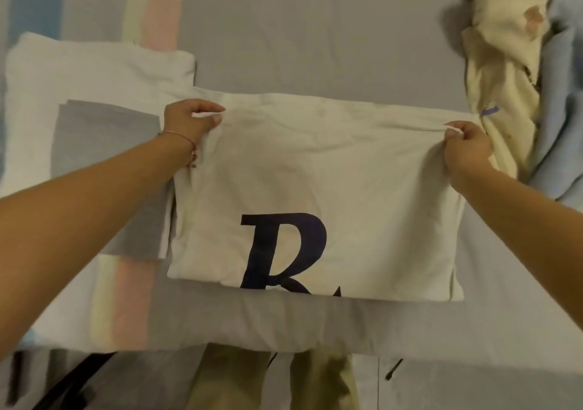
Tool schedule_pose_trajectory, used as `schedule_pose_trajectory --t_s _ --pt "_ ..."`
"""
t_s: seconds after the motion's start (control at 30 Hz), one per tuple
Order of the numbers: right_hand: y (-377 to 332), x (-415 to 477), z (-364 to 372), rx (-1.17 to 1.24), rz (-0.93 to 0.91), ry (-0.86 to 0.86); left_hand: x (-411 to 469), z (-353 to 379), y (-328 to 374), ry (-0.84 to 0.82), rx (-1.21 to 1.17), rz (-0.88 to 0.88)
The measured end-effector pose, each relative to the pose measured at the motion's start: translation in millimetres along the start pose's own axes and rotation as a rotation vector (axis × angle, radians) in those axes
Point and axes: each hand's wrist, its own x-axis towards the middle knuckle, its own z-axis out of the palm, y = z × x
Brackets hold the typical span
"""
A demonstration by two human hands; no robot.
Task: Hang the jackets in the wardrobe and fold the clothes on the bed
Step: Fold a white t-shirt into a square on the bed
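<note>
Bed (315, 31): grey sheet with pale blue, yellow and pink stripes on its left part; it fills most of the view.
Shirt (315, 173): white, folded into a wide rectangle, lying flat in the middle of the bed, with a big dark letter R (284, 252) on its near half. Its far edge is lifted a little at both corners.
Pile (79, 78): folded white and grey clothes, left of the shirt and touching it.
Cream cloth (498, 62): crumpled, printed, just beside the shirt's right edge.
Blue cloth (564, 94): crumpled, at the right border.
Left arm (79, 214): bare, stretched forward over the pile.
Right arm (520, 220): bare, stretched forward from the right.
Left hand (189, 119): fingers and thumb curled, pinching the shirt's far left corner.
Right hand (467, 148): knuckles up, fingers curled tight, pinching the far right corner.
Bracelet (186, 138): thin, on the left wrist.
</note>
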Motion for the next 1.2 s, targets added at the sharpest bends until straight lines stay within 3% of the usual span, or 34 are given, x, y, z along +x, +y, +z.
schedule_pose_trajectory --t_s 0.27,0.37,0.43,0.47,0.53,0.6,0.67,0.8,0.93,1.07,1.2 --pt "-11 7 -7 -0.031 -0.070 -0.045 19 -1 1 0.176 0.014 0.014" --pt "-1 -9 -3 -0.170 -0.253 0.082 2 15 -2 0.292 0.238 0.166" --pt "9 -31 -2 -0.378 -0.484 0.124 -34 37 -6 0.213 0.484 0.395" --pt "14 -44 1 -0.466 -0.600 0.060 -56 47 -11 0.111 0.583 0.502" --pt "36 -70 8 -0.676 -0.869 -0.217 -101 66 -31 -0.132 0.783 0.624" --pt "73 -88 12 -0.795 -1.020 -0.464 -138 75 -61 -0.280 0.938 0.558" --pt "117 -108 3 -0.803 -0.869 -0.444 -165 71 -91 -0.325 1.017 0.438" --pt "181 -153 -28 -0.640 -0.354 -0.065 -199 49 -119 -0.283 0.980 0.291" --pt "185 -184 -39 -0.366 0.090 0.248 -222 32 -127 -0.128 0.770 0.034" --pt "171 -189 -36 -0.124 0.228 0.199 -230 31 -115 0.185 0.422 -0.280" --pt "151 -190 -28 0.061 0.324 0.208 -215 29 -99 0.508 0.075 -0.477"
